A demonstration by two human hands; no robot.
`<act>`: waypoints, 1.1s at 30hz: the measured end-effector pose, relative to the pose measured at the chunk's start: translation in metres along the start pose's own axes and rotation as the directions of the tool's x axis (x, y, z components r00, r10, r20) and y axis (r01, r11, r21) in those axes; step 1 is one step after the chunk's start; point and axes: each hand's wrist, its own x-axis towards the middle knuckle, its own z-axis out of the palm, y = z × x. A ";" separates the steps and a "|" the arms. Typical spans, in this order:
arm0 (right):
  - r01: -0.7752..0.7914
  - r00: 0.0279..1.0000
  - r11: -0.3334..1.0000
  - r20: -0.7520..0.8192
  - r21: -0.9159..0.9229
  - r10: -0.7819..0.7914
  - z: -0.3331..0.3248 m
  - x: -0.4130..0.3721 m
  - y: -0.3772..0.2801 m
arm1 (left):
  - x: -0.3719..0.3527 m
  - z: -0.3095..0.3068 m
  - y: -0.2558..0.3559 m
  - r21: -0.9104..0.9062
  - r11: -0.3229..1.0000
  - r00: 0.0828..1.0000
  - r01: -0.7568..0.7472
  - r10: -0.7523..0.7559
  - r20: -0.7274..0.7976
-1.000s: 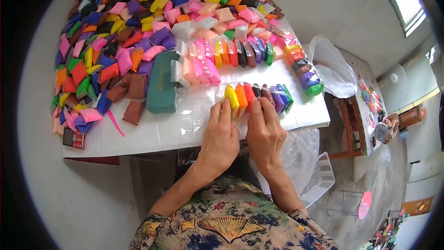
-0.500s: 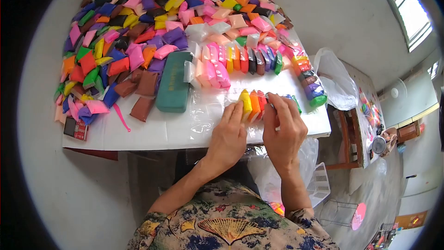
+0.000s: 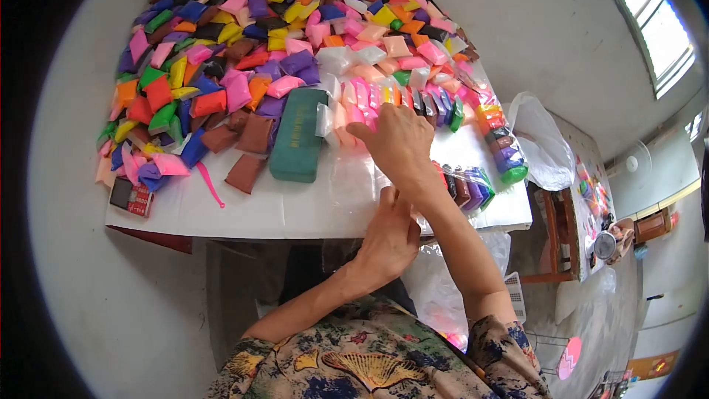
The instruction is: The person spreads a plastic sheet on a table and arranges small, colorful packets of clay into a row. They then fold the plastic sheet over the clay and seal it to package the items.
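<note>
My left hand [image 3: 390, 240] is at the table's front edge, its fingers bent together on a clear plastic bag [image 3: 354, 196]. In that bag, a short row of coloured clay-like packets [image 3: 467, 188] stands on edge, its left end hidden by my arm. My right hand [image 3: 399, 144] crosses above and reaches over a longer standing row of packets [image 3: 428, 106]. Its thumb is spread to the left near the pink and peach packets [image 3: 343, 122]. The other fingertips are partly hidden, and no packet shows lifted in them.
A dark green box [image 3: 298, 137] stands left of the rows. Behind lies a big heap of coloured packets [image 3: 244, 52]. A filled pack [image 3: 504, 144] lies at the right edge. A red-keyed phone [image 3: 133, 198] and a pink strip [image 3: 210, 186] lie front left.
My right hand has left the front row and moved up and left over the back row. My left hand has shifted slightly down and right. The view has moved slightly.
</note>
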 end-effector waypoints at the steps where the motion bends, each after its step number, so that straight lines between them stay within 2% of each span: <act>1: -0.011 1.000 1.000 0.017 -0.011 0.011 -0.002 0.002 0.002 | -0.001 0.000 -0.003 0.008 1.000 1.000 -0.001 0.001 0.010; 5: -0.046 0.994 0.997 0.097 -0.069 0.052 -0.006 0.005 0.002 | -0.002 0.000 0.001 -0.017 1.000 1.000 0.004 -0.004 -0.017; 8: -0.055 0.993 0.995 0.103 -0.087 0.064 -0.001 0.008 -0.001 | 0.000 0.003 -0.001 0.026 0.993 0.991 -0.117 0.118 -0.055; 11: -0.057 0.993 0.995 0.098 -0.084 0.065 0.007 0.012 0.001 | -0.004 0.006 0.006 0.009 1.000 0.996 -0.026 0.027 -0.084; 12: -0.057 0.993 0.995 0.100 -0.084 0.066 0.008 0.012 0.001 | -0.004 0.005 0.007 0.024 0.999 0.996 -0.040 0.041 -0.074; 14: -0.055 0.996 0.992 0.068 -0.111 0.063 0.007 0.011 -0.001 | -0.004 0.003 0.008 0.053 0.996 0.996 -0.069 0.071 -0.053; 18: -0.068 0.995 0.991 0.063 -0.111 0.076 0.001 0.007 0.001 | -0.006 0.001 0.009 0.014 1.000 1.000 -0.012 0.012 -0.009; 21: -0.128 0.991 0.990 -0.051 -0.055 0.126 -0.018 -0.002 0.002 | -0.006 -0.002 0.007 -0.003 1.000 1.000 -0.022 0.022 0.005; 23: -0.114 0.976 0.993 -0.184 0.033 0.118 -0.044 -0.016 0.006 | -0.004 -0.009 0.005 0.001 1.000 0.997 -0.023 0.023 0.076; 24: -0.104 0.961 0.992 -0.249 0.074 0.120 -0.056 -0.026 0.010 | -0.005 -0.009 0.006 -0.003 1.000 0.999 0.008 -0.008 0.051; 26: -0.060 0.929 0.885 -0.300 0.461 0.219 -0.073 -0.048 0.020 | -0.006 -0.008 0.009 -0.014 0.998 0.998 0.068 -0.068 0.000; 27: -0.121 0.920 0.795 -0.234 0.594 0.315 -0.084 -0.062 0.017 | -0.007 -0.004 -0.001 0.053 0.998 0.999 -0.030 0.032 -0.043; 28: -0.155 0.913 0.770 -0.208 0.619 0.351 -0.089 -0.076 0.020 | -0.008 -0.006 0.001 0.018 1.000 1.000 0.024 -0.024 -0.018; 30: -0.116 0.875 0.545 -0.174 0.831 0.451 -0.084 -0.102 0.016 | -0.008 -0.012 0.008 -0.045 0.990 0.991 0.130 -0.129 0.034; 33: -0.183 0.888 0.534 -0.094 0.826 0.450 -0.065 -0.137 0.022 | -0.008 -0.020 0.013 -0.132 0.960 0.967 0.247 -0.236 0.091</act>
